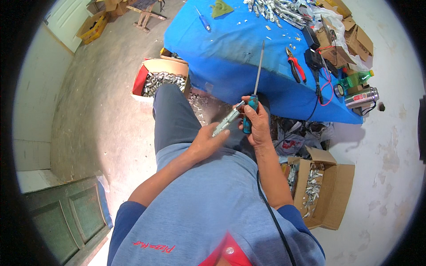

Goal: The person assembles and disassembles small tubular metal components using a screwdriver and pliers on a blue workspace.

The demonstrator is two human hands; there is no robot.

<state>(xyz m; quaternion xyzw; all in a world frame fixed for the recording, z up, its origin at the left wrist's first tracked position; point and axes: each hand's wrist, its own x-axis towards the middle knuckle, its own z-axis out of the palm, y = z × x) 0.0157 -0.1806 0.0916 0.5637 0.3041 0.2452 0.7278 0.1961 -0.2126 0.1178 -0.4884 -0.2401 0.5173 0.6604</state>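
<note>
— What is the right hand [256,125] doing?

— It is clenched around the teal handle of a long screwdriver [254,95], held upright above the lap, its thin steel shaft pointing up toward the blue table [230,53].

— And the left hand [206,139]?

— Its fingers grasp a small grey metal part [226,122], an elongated piece held at a slant. The upper end of the part touches the screwdriver's handle, just beside the right hand's fingers. Both hands sit close together over the person's grey trousers.

— What lies around them?

— To the person's left, on the floor, an open cardboard box [162,80] is filled with similar metal pieces. To the right, another open carton [319,186] holds more of them. A black cable [270,213] runs down over the blue shirt.

— And on the table?

— Red-handled pliers [295,64] lie near its right edge, beside a black adapter [313,57] with red and black wires. A blue-handled screwdriver [204,21] rests at the far side, near a green cloth [221,8]. A heap of metal parts [277,11] lies at the far edge. A steel flask [361,97] and a green bottle [355,80] lie beyond the right corner.
</note>
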